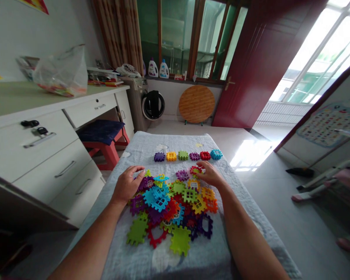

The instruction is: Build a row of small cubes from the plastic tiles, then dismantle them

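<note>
A pile of notched, interlocking plastic building tiles (156, 196) in blue, purple, green, yellow, orange and red lies loosely on the cloth. At the pile's upper left is my left hand (127, 183), thumb and fingers apart with nothing held; it is beside a purple tile (146, 183). My right hand (210, 174) pinches a red tile (195, 170) at the pile's upper right edge. A purple tile (182, 175) lies just left of it. Beyond the pile stands a row of assembled blocks, among them a yellow one (171, 156), a red one (205, 155) and a blue one (216, 154).
A pale blue patterned cloth (163, 264) covers the table. To the left are a white desk (99, 95) with a plastic bag (62, 74) on it and a red stool (107, 153). A washing machine (137, 103) and a round wooden board (196, 104) stand farther back.
</note>
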Demonstrator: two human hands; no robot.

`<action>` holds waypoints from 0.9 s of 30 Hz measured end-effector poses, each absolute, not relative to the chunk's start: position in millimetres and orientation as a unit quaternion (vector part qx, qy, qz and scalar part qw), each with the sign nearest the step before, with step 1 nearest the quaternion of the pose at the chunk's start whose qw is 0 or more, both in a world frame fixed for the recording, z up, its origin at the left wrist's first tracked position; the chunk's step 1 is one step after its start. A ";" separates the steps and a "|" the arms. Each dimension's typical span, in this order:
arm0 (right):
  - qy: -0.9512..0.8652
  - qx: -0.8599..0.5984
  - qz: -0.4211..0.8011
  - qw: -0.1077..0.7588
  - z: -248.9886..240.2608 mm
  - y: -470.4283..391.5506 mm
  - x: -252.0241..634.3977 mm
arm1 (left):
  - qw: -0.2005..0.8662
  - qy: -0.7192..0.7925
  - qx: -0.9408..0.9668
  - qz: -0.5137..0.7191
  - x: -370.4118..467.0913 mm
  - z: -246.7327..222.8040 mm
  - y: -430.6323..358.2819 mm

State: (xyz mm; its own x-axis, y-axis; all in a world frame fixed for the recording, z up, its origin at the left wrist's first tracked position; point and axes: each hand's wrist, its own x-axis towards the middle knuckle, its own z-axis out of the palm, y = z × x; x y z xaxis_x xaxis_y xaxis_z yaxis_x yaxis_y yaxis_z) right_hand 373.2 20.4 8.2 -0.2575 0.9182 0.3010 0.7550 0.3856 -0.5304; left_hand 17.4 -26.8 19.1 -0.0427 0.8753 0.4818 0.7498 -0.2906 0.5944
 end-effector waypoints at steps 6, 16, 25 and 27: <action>-0.740 -0.555 0.188 0.331 18.0 21.7 376.6 | 0.068 0.593 0.687 0.414 16.9 17.2 -26.5; -0.810 -0.536 0.226 0.076 66.4 -5.5 384.7 | 0.069 0.600 0.682 0.413 18.2 19.4 -27.8; -0.823 -0.521 0.223 0.033 58.9 -55.3 393.7 | 0.066 0.594 0.688 0.412 20.5 18.6 -28.3; -0.823 -0.524 0.215 0.053 53.6 -54.1 393.5 | 0.066 0.594 0.688 0.412 20.9 18.9 -28.6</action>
State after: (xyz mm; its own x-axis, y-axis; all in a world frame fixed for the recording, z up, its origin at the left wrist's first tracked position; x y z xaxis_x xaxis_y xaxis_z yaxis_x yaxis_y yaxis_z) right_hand 393.5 -54.1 53.6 -0.4455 0.8845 -0.1388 0.8393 0.3587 -0.4085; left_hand 20.9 -28.6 18.9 -0.0454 0.8717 0.4879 0.7633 -0.2848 0.5799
